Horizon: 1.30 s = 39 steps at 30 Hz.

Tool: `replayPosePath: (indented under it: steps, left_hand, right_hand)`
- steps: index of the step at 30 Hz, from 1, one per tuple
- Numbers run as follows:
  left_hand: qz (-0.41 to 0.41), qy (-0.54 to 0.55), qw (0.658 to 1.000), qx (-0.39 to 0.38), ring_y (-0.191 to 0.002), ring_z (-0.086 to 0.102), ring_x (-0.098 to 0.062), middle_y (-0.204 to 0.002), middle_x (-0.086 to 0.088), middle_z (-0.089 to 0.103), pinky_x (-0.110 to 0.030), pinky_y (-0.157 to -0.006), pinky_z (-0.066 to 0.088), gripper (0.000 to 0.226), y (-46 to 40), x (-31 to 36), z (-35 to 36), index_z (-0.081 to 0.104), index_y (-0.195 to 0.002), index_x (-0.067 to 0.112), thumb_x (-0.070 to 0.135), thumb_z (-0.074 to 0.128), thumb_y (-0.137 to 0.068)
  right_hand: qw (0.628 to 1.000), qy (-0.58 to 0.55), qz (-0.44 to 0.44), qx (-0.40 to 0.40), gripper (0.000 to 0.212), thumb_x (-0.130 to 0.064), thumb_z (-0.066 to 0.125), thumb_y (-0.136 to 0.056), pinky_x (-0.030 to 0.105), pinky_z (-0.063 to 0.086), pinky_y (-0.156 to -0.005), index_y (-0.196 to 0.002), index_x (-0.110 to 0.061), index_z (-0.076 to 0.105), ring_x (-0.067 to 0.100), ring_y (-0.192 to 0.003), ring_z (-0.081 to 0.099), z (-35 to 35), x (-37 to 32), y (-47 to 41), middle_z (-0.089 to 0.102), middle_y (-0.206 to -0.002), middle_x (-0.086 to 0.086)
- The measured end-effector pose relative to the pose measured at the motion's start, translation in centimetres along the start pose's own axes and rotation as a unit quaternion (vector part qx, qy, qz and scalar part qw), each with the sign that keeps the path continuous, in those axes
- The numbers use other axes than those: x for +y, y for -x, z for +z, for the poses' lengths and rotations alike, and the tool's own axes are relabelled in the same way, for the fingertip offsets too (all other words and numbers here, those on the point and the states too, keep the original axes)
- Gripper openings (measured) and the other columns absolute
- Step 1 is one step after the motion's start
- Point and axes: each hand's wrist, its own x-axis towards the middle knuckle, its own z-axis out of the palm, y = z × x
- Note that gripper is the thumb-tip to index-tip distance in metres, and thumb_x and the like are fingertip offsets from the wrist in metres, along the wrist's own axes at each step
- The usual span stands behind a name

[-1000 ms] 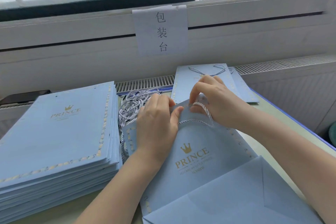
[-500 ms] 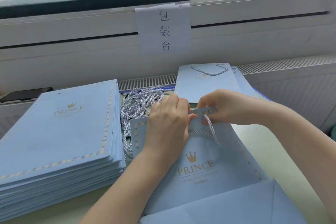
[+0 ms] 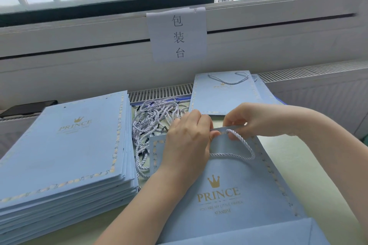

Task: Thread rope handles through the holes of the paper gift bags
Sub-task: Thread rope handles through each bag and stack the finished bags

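A flat light-blue paper gift bag (image 3: 229, 181) with a gold crown and "PRINCE" lies in front of me. A white twisted rope handle (image 3: 244, 145) loops across its upper face. My left hand (image 3: 187, 139) rests on the bag's top left and pinches its upper edge. My right hand (image 3: 256, 120) pinches the rope's end at the bag's top rim. The holes are hidden under my fingers.
A tall stack of flat blue bags (image 3: 65, 151) lies at the left. A heap of loose rope handles (image 3: 153, 123) sits between the stack and my hands. Bags with handles fitted (image 3: 223, 93) lie at the back. A paper sign (image 3: 177, 36) hangs on the window sill.
The bag's top has shifted away from me and lies flatter. My right hand has lowered onto the top rim and the rope loop has dropped onto the bag's face.
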Motion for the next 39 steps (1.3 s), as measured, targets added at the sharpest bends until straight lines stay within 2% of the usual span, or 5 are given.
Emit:
replayPosePath:
  steps: [7,16,24,31,39]
  left_hand:
    - [-0.007,0.006,1.0,-0.005,-0.062,0.054,-0.02,-0.07,0.002,0.054,-0.027,-0.058,0.042,0.027,-0.1,-0.3,0.0,0.055,-0.072,0.017,0.037,0.041,-0.081]
    - [-0.011,0.007,1.0,-0.011,-0.065,0.054,-0.017,-0.072,0.004,0.053,-0.023,-0.057,0.032,0.026,-0.1,-0.2,-0.3,0.054,-0.072,0.019,0.039,0.041,-0.082]
    - [-0.023,0.025,0.999,-0.023,-0.064,0.055,-0.018,-0.071,0.004,0.052,-0.023,-0.056,0.033,0.027,-0.2,-0.4,-0.4,0.053,-0.072,0.018,0.04,0.04,-0.082]
    - [-0.03,0.04,0.998,-0.024,-0.064,0.055,-0.022,-0.072,0.0,0.054,-0.025,-0.055,0.034,0.02,-0.2,-0.5,-0.5,0.054,-0.073,0.014,0.022,0.073,-0.077]
    - [-0.075,0.065,0.994,-0.042,-0.068,0.053,-0.024,-0.075,-0.002,0.053,-0.03,-0.054,0.034,0.017,-0.3,-1.0,-0.9,0.055,-0.076,0.013,0.022,0.067,-0.082]
  right_hand:
    - [0.989,-0.145,-0.019,-0.033,0.009,-0.007,0.068,-0.084,0.016,0.048,-0.065,-0.088,-0.014,0.072,0.009,-0.072,0.064,-0.3,0.7,-0.5,0.072,-0.081,-0.002]
    - [0.971,-0.224,0.005,-0.078,0.03,-0.02,0.069,-0.081,0.016,0.043,-0.07,-0.104,0.0,0.07,0.007,-0.074,0.055,-0.9,1.4,-0.4,0.065,-0.082,-0.001]
    - [0.969,-0.243,0.022,-0.036,0.021,-0.022,0.061,-0.088,0.018,0.041,-0.067,-0.073,-0.008,0.069,0.011,-0.069,0.052,-0.4,1.2,-1.0,0.062,-0.07,0.0]
    - [0.961,-0.275,0.013,0.0,0.025,-0.023,0.062,-0.085,0.027,0.049,-0.086,-0.096,-0.003,0.072,0.015,-0.087,0.064,-0.7,1.4,-1.1,0.073,-0.093,0.006]
    - [0.953,-0.283,-0.022,0.106,0.019,-0.024,0.062,-0.086,0.022,0.047,-0.089,-0.103,-0.018,0.07,0.008,-0.091,0.064,-1.0,1.1,-0.7,0.071,-0.097,0.0]
